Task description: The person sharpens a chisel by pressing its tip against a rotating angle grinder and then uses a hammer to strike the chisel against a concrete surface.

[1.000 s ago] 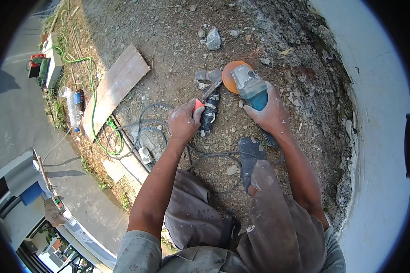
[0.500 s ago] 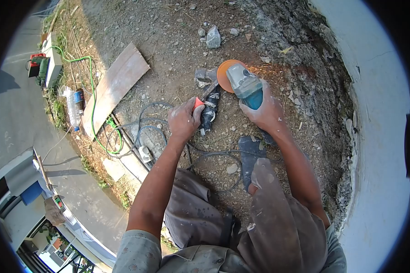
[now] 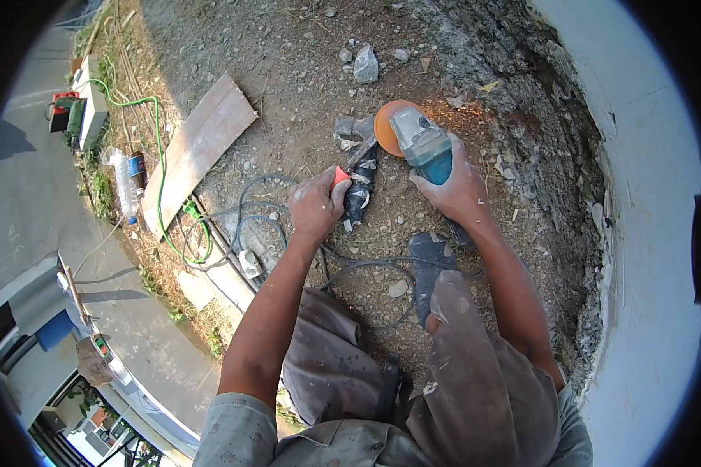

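Observation:
My left hand [image 3: 316, 199] is closed around the red handle of a tool with a narrow metal blade [image 3: 360, 154]. My right hand [image 3: 458, 180] grips the teal body of an angle grinder [image 3: 422, 145]. Its orange disc [image 3: 389, 128] meets the blade's far end, and orange sparks fly off to the right over the soil. Under the blade lies a dark object with pale patches [image 3: 357, 193], with a grey piece [image 3: 349, 131] at its upper end. My dark shoe [image 3: 430, 268] is planted below the grinder.
A board [image 3: 202, 148] lies on the left, with a green cord [image 3: 159, 156] across it. Grey cable [image 3: 276, 222] loops over the stony ground near my legs. A plastic bottle [image 3: 125, 187] lies by the pavement; rocks [image 3: 366, 64] sit ahead. A white wall [image 3: 646, 233] rises on the right.
The grinder has shifted very slightly to the right, its disc still at the blade's end. The spray of sparks looks a little different; both hands keep their hold.

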Tool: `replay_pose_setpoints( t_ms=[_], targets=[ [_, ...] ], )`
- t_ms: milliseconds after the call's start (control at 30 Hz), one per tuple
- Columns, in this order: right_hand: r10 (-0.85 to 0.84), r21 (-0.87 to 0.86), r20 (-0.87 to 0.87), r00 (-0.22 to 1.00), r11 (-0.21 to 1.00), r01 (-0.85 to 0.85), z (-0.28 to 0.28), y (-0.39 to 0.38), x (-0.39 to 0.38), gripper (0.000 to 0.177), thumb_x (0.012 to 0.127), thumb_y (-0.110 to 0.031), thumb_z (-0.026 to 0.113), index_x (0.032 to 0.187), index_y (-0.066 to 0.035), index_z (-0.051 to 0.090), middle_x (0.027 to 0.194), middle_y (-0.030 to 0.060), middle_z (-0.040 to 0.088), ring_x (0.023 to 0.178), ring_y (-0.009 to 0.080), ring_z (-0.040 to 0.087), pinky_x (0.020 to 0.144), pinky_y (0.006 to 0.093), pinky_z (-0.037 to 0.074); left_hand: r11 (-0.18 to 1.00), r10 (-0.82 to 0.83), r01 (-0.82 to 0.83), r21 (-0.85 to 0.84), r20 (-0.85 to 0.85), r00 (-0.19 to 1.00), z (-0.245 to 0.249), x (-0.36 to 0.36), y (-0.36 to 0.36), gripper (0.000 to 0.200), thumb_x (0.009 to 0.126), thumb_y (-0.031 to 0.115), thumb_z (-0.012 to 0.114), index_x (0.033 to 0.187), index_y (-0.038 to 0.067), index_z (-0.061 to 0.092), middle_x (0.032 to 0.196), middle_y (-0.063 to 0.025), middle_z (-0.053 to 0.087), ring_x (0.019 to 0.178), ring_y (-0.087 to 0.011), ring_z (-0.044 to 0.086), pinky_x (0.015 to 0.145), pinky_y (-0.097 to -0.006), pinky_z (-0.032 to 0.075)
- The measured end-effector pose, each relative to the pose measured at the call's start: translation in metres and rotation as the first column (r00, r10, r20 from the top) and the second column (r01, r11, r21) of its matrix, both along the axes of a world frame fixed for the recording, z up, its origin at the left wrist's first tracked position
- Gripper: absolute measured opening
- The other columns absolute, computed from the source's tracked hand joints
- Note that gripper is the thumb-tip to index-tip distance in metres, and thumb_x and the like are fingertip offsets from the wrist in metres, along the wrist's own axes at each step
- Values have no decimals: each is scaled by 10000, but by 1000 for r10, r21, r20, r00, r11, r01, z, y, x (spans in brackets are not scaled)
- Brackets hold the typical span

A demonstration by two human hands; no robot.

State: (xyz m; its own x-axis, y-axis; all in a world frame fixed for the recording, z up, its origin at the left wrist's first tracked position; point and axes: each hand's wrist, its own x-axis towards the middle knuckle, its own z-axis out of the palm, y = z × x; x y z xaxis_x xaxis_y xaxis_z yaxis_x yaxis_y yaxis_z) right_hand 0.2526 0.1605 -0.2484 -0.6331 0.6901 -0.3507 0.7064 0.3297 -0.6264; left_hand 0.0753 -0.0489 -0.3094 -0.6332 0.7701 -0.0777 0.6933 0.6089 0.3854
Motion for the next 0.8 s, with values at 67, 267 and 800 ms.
replay_pose_setpoints(
  t_ms=[67,267,800],
  targets=[
    [-4,10,2,1000,1000,4,1,1,-1,887,792,-372,764,1495,-73,313,1191,289,665,1086,484,654,931,535,516,1000,1,-1,2,-4,1000,0,0,0,398,922,420,674,1154,101,730,966,-118,747,897,-319,703,819,-450,481],
    [-16,13,55,998,1000,16,6,6,-4,900,779,-373,774,1491,-67,314,1195,291,664,1088,481,656,933,536,516,1000,3,-3,-19,-4,1000,3,0,1,403,918,420,678,1155,99,732,969,-117,748,897,-318,703,818,-448,486],
    [-47,55,4,999,997,47,-6,29,-9,914,746,-396,807,1474,-81,354,1195,285,668,1099,470,656,941,526,514,1000,-4,4,20,-7,1000,1,-1,2,382,925,412,672,1138,101,736,952,-122,747,882,-323,707,784,-450,497]
  ],
)
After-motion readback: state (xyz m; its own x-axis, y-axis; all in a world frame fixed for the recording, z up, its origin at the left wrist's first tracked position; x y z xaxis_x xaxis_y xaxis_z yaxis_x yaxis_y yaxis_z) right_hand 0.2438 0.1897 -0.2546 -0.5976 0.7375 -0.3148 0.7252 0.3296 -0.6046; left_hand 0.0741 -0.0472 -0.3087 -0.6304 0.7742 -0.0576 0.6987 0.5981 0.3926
